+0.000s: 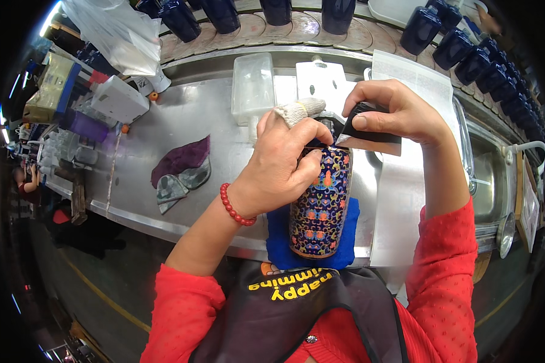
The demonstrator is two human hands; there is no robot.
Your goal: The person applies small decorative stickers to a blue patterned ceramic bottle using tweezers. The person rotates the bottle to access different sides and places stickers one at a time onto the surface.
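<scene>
Presently, item one: patterned bottle (319, 202), dark blue with orange and multicoloured floral decoration, lying along the table (181, 121) on a blue cloth pad (278, 239), base toward 6 o'clock, neck toward 12 o'clock.

Item two: left hand (278, 166), clenched around the upper body of the bottle, covering it from the 9 o'clock side; forefinger wears a white knitted finger cot (300, 110); red bead bracelet (235, 206) at the wrist.

Item three: right hand (393, 112), gripping a small black-handled scraper (366, 127), its blade meeting the bottle's shoulder just at 1 o'clock of the left thumb. Whether the edge touches the surface or a thin film on it cannot quite be made out.

Handling note, as a judgement: the work goes best with the bottle pinned firmly against the pad so it cannot roll, the blade kept flat and shallow, strokes short and directed away from the holding fingers.

Surroundings: clear plastic box (253, 88) at 12 o'clock of the left hand; purple and grey cloth pieces (180, 169) at 9 o'clock; rows of plain dark blue bottles (472, 57) along the far edge from 11 to 2 o'clock; steel sink (487, 181) at 3 o'clock.
</scene>
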